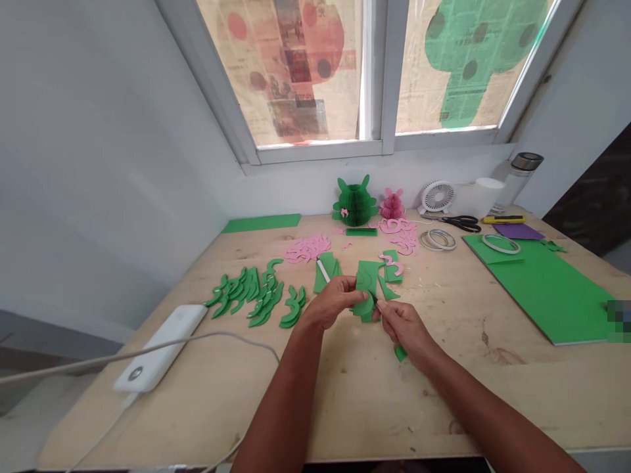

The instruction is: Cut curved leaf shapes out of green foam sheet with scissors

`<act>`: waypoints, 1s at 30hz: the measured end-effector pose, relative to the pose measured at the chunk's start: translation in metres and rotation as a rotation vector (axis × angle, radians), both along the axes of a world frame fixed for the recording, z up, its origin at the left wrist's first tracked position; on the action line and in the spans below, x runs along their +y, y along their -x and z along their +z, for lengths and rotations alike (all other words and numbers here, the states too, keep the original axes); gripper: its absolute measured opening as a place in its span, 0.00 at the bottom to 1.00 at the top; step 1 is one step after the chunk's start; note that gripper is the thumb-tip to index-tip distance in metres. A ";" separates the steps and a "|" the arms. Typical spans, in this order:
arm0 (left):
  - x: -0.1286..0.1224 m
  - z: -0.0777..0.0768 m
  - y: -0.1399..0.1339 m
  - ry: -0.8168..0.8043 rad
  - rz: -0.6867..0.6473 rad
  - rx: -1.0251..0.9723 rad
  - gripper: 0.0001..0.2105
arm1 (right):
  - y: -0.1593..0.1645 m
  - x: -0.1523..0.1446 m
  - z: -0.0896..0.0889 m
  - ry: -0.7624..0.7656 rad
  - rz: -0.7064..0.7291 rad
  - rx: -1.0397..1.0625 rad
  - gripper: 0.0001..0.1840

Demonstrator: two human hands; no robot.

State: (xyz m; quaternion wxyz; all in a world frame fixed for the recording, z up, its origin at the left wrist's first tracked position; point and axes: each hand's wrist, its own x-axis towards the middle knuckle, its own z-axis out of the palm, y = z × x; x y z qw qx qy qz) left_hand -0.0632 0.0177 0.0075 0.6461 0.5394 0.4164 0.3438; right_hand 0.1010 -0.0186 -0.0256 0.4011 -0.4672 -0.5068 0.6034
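Note:
Near the middle of the table, my left hand grips a piece of green paper with a curved outline on it, thumb on top. My right hand is closed at the paper's right edge. A small dark tip shows by its fingers, but what it holds is mostly hidden. A green scrap is just below the right hand. Behind the hands lie a white pen-like stick on green paper and a curved pink cutout. Curved green cutouts are piled to the left.
Pink cutouts lie farther back. A green honeycomb paper figure and a pink one stand by the wall. Black-handled scissors, tape rolls and a green sheet are right. A cabled white power bank lies left.

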 end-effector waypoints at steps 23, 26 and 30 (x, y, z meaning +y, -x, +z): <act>0.002 -0.003 -0.002 0.015 0.105 -0.009 0.08 | -0.002 0.003 -0.004 0.011 -0.043 0.036 0.26; 0.001 -0.002 -0.002 0.014 0.097 0.001 0.08 | -0.002 0.003 -0.005 0.003 -0.041 0.031 0.26; 0.001 -0.002 -0.001 0.016 0.073 0.002 0.07 | -0.002 0.002 -0.003 0.017 -0.029 0.025 0.26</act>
